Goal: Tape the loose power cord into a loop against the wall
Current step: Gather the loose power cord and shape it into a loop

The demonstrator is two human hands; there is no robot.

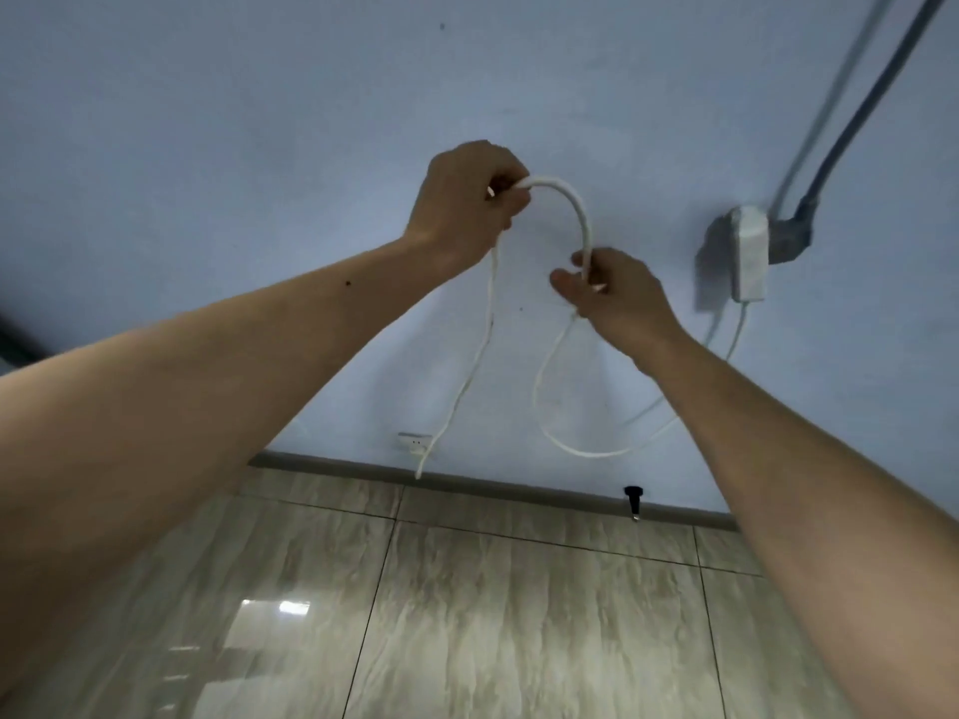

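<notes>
Cord [580,210] gripped by both hands.

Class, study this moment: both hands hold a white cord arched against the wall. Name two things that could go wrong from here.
1. Both the left hand and right hand grip the cord, and no tape is visible; freeing a hand would likely let the arch spring open.
2. The slack sags toward the white adapter; pulling harder might tug it.

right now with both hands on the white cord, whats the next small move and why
Probably press the arch flat against the wall. The left hand and right hand each grip the white cord, bent between them; the rest hangs loose, and no tape is visible.
</notes>
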